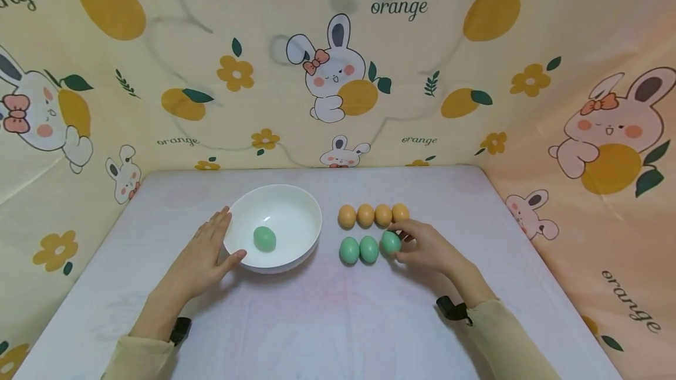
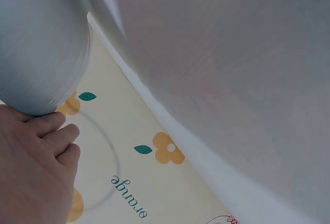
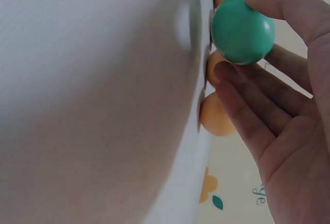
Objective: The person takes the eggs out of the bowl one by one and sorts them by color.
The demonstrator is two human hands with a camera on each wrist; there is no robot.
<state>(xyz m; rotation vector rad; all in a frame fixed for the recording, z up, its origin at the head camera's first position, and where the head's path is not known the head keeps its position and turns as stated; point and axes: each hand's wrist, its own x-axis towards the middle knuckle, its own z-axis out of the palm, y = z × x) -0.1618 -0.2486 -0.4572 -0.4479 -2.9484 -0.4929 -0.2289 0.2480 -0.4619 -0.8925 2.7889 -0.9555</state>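
A white bowl [image 1: 298, 224] stands left of the table's middle, with one green egg [image 1: 264, 239] lying inside. My left hand [image 1: 203, 257] rests against the bowl's left side, fingers fairly straight and thumb at the front rim; the left wrist view shows its fingertips touching the outer wall. My right hand [image 1: 428, 248] pinches a green egg [image 1: 390, 243] between thumb and fingers, at the right end of the green row. Two other green eggs, one outermost [image 1: 349, 250] and one nearer [image 1: 369, 249], sit to its left. In the right wrist view, the thumb presses the held egg [image 3: 242, 31].
Behind the green eggs stands a row of several orange-tan eggs [image 1: 365, 215], the rightmost close to my right fingers. The pale table [image 1: 296, 327] is bordered at the back and sides by a cloth [image 1: 253, 16] printed with rabbits and oranges.
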